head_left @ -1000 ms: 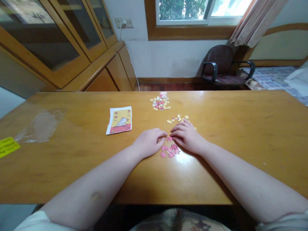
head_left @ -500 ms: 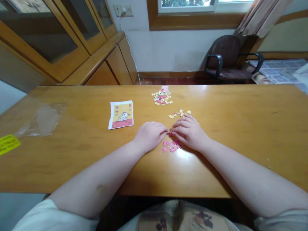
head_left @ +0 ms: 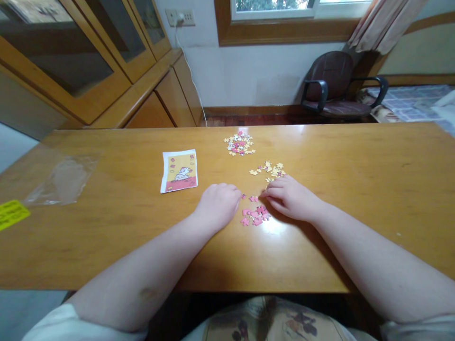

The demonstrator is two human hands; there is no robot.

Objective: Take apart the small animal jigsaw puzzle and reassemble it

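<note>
My left hand [head_left: 219,204] rests on the table with its fingers curled together. A small pink puzzle piece [head_left: 243,195] shows at its fingertips, apparently pinched there. To the right lie pink puzzle pieces [head_left: 253,199], close to the fingertips of my right hand [head_left: 287,198]. That hand is loosely bent, thumb apart from the fingers, with nothing visible in it. Just below sits a cluster of pink pieces [head_left: 256,216]. Yellow pieces [head_left: 269,168] are spread beyond my right hand, which may hide some of them. Farther back is a mixed pile of pieces [head_left: 239,143].
A picture sheet [head_left: 182,171] with a white cartoon animal lies left of the pieces. Clear plastic bag [head_left: 62,180] and a yellow label [head_left: 13,214] are at the far left of the wooden table [head_left: 355,180]. Behind the table stands an office chair [head_left: 332,85].
My hands have drawn apart, the right one moving right and slightly down, the left one slightly left. Pink pieces between them and more yellow pieces now show.
</note>
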